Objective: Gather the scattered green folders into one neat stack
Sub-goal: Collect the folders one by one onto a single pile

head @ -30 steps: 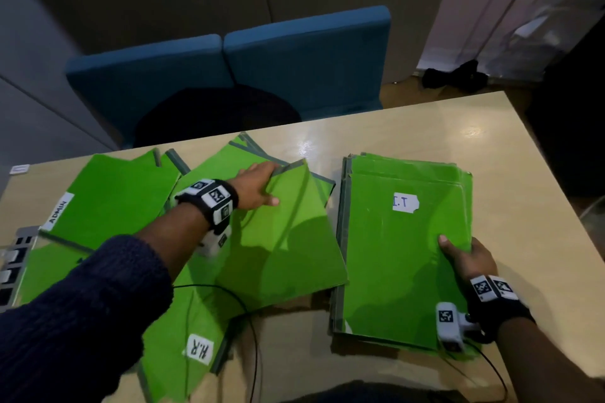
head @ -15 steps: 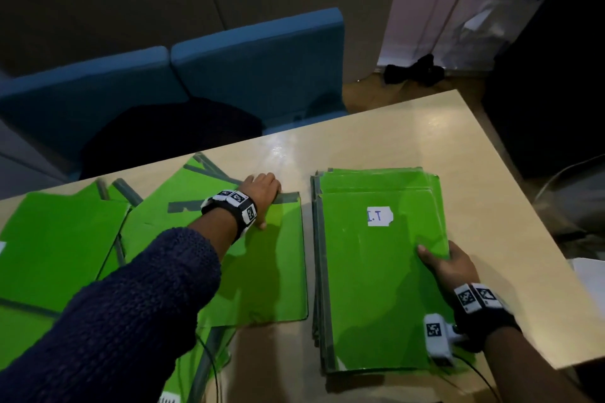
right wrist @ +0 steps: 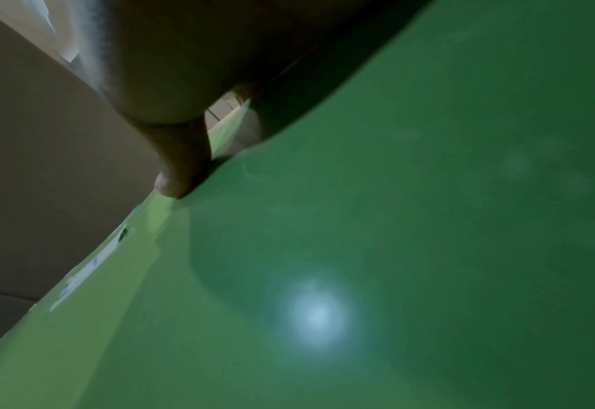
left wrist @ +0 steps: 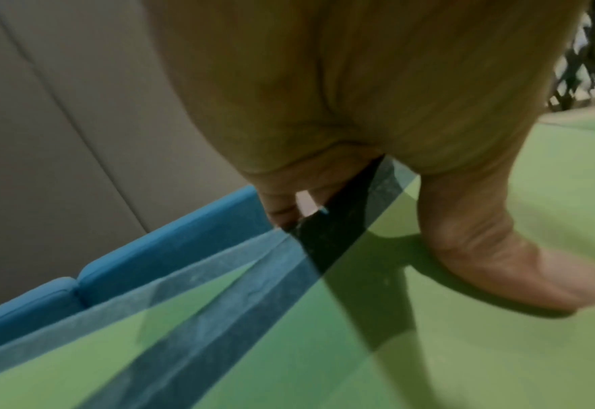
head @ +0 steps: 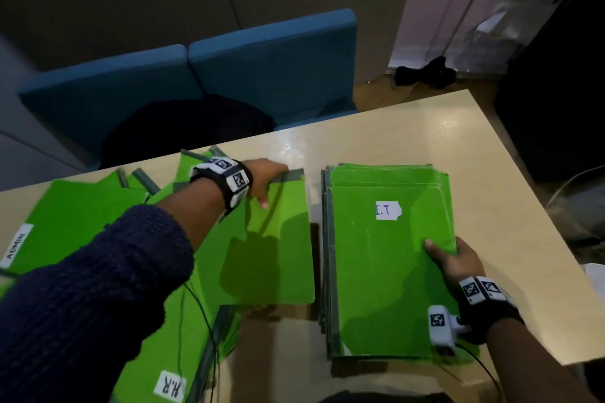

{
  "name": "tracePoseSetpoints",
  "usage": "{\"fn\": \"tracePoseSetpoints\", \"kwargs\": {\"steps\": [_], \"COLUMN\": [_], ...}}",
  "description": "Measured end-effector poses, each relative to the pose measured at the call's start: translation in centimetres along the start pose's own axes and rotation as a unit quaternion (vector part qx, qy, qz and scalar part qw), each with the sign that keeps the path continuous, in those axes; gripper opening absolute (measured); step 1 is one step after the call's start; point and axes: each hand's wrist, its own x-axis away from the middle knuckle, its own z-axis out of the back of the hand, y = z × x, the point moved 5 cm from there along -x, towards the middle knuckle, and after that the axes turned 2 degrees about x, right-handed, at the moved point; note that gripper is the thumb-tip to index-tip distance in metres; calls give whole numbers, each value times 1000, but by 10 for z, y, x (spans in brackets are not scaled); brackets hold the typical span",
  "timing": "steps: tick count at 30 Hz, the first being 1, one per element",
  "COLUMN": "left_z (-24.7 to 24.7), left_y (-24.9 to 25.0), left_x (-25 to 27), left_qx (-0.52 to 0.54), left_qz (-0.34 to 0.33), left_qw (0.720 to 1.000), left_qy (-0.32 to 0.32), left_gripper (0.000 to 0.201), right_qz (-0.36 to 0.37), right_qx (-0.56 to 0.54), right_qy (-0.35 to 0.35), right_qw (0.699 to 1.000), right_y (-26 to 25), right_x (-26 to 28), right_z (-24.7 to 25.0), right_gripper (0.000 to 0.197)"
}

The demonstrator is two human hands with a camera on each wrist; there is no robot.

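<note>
A neat stack of green folders [head: 386,271] lies on the right of the table, its top one labelled "I.T". My right hand [head: 453,258] grips the stack's right edge, thumb [right wrist: 180,171] pressed on the top cover. Just left of the stack, my left hand [head: 266,185] grips the far, grey-spined edge of a single green folder [head: 278,245], thumb [left wrist: 499,263] on top and fingers curled under the edge. More green folders lie scattered on the left, among them one labelled "ADMIN" [head: 65,222] and one labelled "H.R" [head: 170,370]. My left arm hides part of them.
The pale wooden table [head: 409,134] ends close to the stack's right side. Two blue chairs [head: 271,69] stand behind the far edge, with a dark item [head: 183,127] on one seat. A thin black cable [head: 196,321] runs over the near-left folders.
My left hand turned the single folder square to the stack, brought it alongside, then went from lying flat on it to gripping its far edge. The right hand stayed on the stack.
</note>
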Motion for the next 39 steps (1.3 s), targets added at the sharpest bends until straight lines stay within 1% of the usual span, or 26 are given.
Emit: {"fn": "tracePoseSetpoints", "kwargs": {"steps": [2, 4, 6, 8, 9, 10, 12, 13, 14, 15, 16, 18, 19, 20, 21, 23, 24, 25, 26, 29, 31, 33, 35, 36, 38, 39], "left_z": [31, 62, 93, 120, 129, 136, 142, 139, 131, 119, 104, 66, 44, 24, 4, -25, -37, -50, -59, -90, -100, -102, -103, -100, -103, -106], "left_y": [-6, -9, -5, 3, 7, 12, 22, 29, 37, 47, 57, 76, 84, 91, 95, 99, 100, 101, 104, 114, 125, 126, 106, 92, 47, 27], "left_x": [26, 54, 86, 123, 139, 152, 168, 169, 162, 148, 132, 94, 77, 65, 55, 48, 46, 43, 45, 46, 51, 53, 50, 50, 55, 61], "left_qx": [53, 95, 145, 223, 274, 339, 482, 527, 551, 565, 576, 603, 607, 600, 588, 571, 573, 579, 580, 586, 608, 605, 562, 526, 405, 311], "left_qz": [-5, -10, -27, -47, -63, -85, -144, -175, -193, -194, -176, -101, -61, -21, 17, 82, 99, 108, 115, 118, 101, 66, 29, 25, 57, 66], "left_qw": [997, 988, 971, 944, 926, 897, 801, 754, 725, 712, 710, 708, 713, 725, 736, 745, 744, 744, 748, 763, 759, 775, 813, 836, 895, 932], "left_qy": [58, 122, 187, 236, 253, 270, 325, 351, 366, 369, 364, 353, 347, 339, 336, 335, 328, 317, 301, 246, 207, 171, 150, 154, 180, 176], "left_gripper": [62, 61, 52, 38, 35, 36, 44, 51, 60, 69, 73, 70, 67, 65, 65, 74, 82, 88, 89, 73, 65, 69, 68, 67, 69, 74], "right_qz": [5, 6, -3, 3, 5, 7, 9, 12, 10, 8, 4, -7, -18, -28, -31, -18, -14, -9, -2, 25, 34, 36, 42, 46, 51, 55], "right_qx": [-9, -18, -24, -1, 5, 8, 17, 13, 6, 2, 10, 28, 20, 7, 5, 23, 23, 23, 21, -2, -14, -9, -2, 1, 12, 21], "right_qy": [2, -2, 1, 3, 4, 3, 4, 0, -4, -15, -28, -41, -43, -42, -46, -63, -70, -76, -81, -57, -39, -30, -22, -12, -8, -8], "right_qw": [1000, 1000, 1000, 1000, 1000, 1000, 1000, 1000, 1000, 1000, 1000, 999, 999, 999, 998, 998, 997, 997, 996, 998, 999, 999, 999, 999, 999, 998], "right_y": [-2, -2, -2, -4, -4, -4, -3, -3, -4, -6, -6, -6, -4, -1, 1, 3, 3, 0, -1, -1, 5, 4, -2, -5, -7, -8], "right_x": [2, 2, 1, -1, -2, -2, -2, -1, 0, 3, 3, 3, 4, 4, 4, 3, 3, 4, 4, 12, 14, 13, 11, 10, 6, 4], "right_z": [0, 0, 1, 0, 0, -1, 0, 0, 1, 2, 3, 6, 7, 7, 7, 4, 4, 4, 2, 0, -2, -3, -5, -3, -4, -4], "right_gripper": [42, 39, 39, 39, 39, 40, 44, 45, 44, 40, 36, 30, 32, 44, 65, 122, 141, 145, 137, 83, 73, 65, 56, 54, 53, 54]}}
